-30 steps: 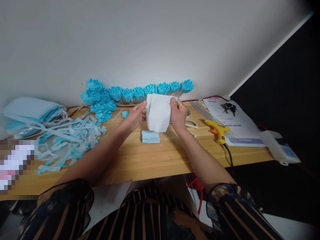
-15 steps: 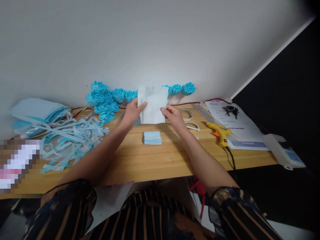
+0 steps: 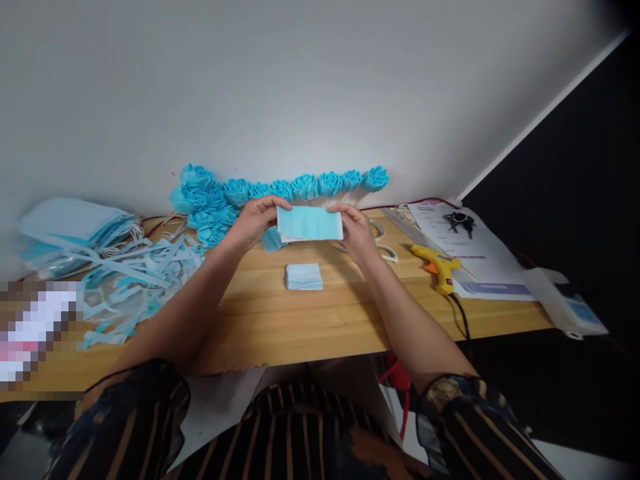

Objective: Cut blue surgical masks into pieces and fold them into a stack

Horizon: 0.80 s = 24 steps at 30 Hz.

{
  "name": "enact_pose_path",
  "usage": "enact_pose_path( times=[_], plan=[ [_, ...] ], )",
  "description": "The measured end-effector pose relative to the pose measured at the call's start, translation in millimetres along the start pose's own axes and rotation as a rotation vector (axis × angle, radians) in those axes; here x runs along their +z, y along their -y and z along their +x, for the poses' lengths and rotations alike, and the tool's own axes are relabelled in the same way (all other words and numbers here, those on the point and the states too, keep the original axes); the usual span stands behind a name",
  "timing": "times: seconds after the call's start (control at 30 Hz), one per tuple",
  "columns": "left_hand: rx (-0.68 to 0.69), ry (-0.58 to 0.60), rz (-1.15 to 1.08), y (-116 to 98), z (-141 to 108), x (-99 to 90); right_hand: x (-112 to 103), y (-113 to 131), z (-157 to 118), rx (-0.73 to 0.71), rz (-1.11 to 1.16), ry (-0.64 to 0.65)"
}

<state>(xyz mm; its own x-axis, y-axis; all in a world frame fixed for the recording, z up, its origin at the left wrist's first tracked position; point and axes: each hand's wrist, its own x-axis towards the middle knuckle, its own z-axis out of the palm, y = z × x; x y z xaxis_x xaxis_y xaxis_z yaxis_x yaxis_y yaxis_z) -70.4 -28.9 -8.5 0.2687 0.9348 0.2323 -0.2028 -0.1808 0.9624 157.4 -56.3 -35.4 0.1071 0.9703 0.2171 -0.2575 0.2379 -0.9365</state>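
Note:
A folded face mask sheet (image 3: 310, 224), light blue outside with white edges, is held up above the table. My left hand (image 3: 257, 220) pinches its left end, and my right hand (image 3: 356, 230) pinches the right end. Below it on the wood lies a small stack of cut pale blue mask pieces (image 3: 305, 277). Just beyond my left fingers is a loose blue piece (image 3: 273, 240), partly hidden. White-handled scissors (image 3: 385, 253) lie behind my right hand, their blades mostly covered.
Blue fabric flowers (image 3: 305, 187) line the wall. At left are a pile of masks (image 3: 80, 223) and tangled cut strips (image 3: 130, 287). A yellow glue gun (image 3: 440, 265), printed paper (image 3: 465, 247), keys (image 3: 460, 223) and a white power strip (image 3: 567, 303) occupy the right side.
The white sheet that stood tall between my hands is now folded to about half its height, with its blue side showing. Both hands stay at its ends, fingers now over the top edge.

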Motion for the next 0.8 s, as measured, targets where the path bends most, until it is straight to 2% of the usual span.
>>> enact_pose_path(
  times=[0.2, 0.4, 0.8],
  plan=[
    [0.037, -0.016, -0.002, -1.2, -2.7, 5.1, -0.9, 4.4, 0.6, 0.004, 0.031, 0.087],
    [0.046, -0.041, 0.182, 5.6, 1.9, 2.6, -3.9, -2.7, 5.6, -0.048, -0.141, 0.041],
    [0.143, -0.079, 0.321, 11.3, 7.2, 1.2, -8.8, -9.8, 13.0, -0.04, -0.163, -0.088]
  ],
)
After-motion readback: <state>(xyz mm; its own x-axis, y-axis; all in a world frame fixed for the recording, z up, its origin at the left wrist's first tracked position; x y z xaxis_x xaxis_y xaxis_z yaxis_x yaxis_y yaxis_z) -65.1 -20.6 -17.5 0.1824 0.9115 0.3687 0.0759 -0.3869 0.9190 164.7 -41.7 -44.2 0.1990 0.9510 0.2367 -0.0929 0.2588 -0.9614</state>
